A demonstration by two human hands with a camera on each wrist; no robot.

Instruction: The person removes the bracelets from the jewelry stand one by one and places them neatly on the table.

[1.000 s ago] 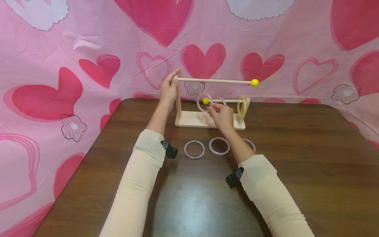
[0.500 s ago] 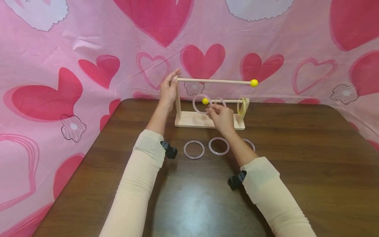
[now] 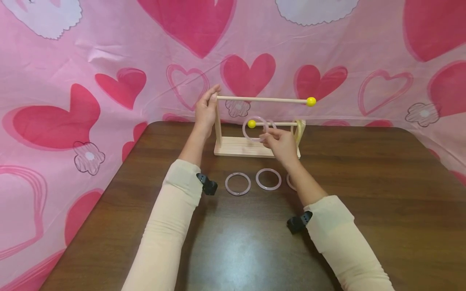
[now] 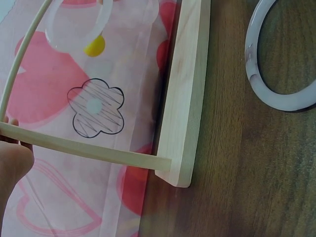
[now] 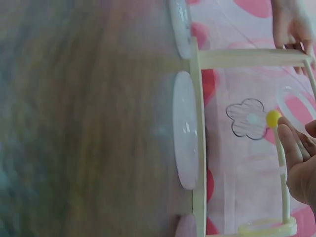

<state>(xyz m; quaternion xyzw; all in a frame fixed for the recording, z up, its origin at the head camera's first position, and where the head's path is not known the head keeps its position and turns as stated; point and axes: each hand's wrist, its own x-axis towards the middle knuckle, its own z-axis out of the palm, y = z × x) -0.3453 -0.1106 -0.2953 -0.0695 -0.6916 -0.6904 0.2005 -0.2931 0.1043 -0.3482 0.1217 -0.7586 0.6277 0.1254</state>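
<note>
My left hand (image 3: 205,113) grips the top of the left post of a wooden stand (image 3: 240,147), where the upper rod (image 3: 262,99) begins. Between thumb and fingers, my right hand (image 3: 283,145) pinches a pale purple ring (image 3: 246,136) by its right side. In the head view the yellow ball (image 3: 251,124) on the lower rod's tip appears inside that ring; I cannot tell whether the ring is around it or in front. Behind, another purple ring (image 3: 272,122) hangs on the lower rod, partly hidden. Yellow rings (image 3: 299,131) hang by the right post.
On the brown table (image 3: 364,194), two purple rings lie in front of the stand, a left ring (image 3: 238,195) and a middle ring (image 3: 268,188). A third ring (image 3: 289,182) is mostly hidden under my right forearm. A pink heart-patterned cloth (image 3: 164,48) hangs behind the table.
The pinched ring shifted slightly left, then back right with my right hand. My right forearm has moved right and now covers more of the third table ring. My left hand keeps its place.
</note>
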